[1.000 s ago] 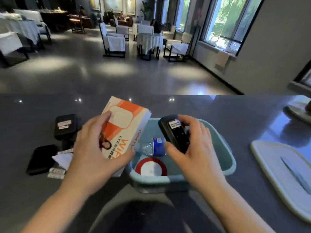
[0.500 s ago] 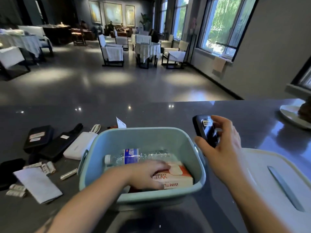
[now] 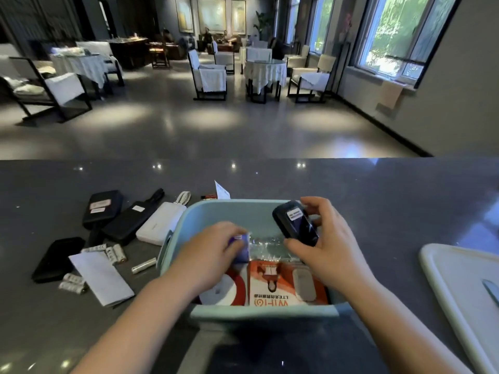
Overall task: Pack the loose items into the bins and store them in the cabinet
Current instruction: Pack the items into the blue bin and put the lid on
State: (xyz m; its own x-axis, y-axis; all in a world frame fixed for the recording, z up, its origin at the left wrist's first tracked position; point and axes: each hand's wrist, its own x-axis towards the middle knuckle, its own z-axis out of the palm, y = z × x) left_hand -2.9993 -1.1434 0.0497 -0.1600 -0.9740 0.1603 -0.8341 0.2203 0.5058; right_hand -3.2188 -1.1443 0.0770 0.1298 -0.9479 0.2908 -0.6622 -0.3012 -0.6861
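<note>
Over bin (image 3: 259, 314): black device (image 3: 295, 224) gripped by right hand (image 3: 328, 247); rigid, glossy, best held edgewise.
Left hand (image 3: 213, 253): water bottle (image 3: 266, 245) held; crushable.

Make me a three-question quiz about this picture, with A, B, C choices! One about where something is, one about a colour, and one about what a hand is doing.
1. Where does the orange-and-white cardboard box lie?
A. inside the bin
B. on the lid
C. on the floor

2. What colour is the plastic bin?
A. red
B. pale teal
C. yellow

3. What is the right hand doing?
A. resting flat on the counter
B. holding a paper sheet
C. gripping a black oblong device

Answers: 1 A, the box sits within the bin's walls. 2 B, its rim and walls are pale teal. 3 C, fingers and thumb curl round the device above the bin.
</note>
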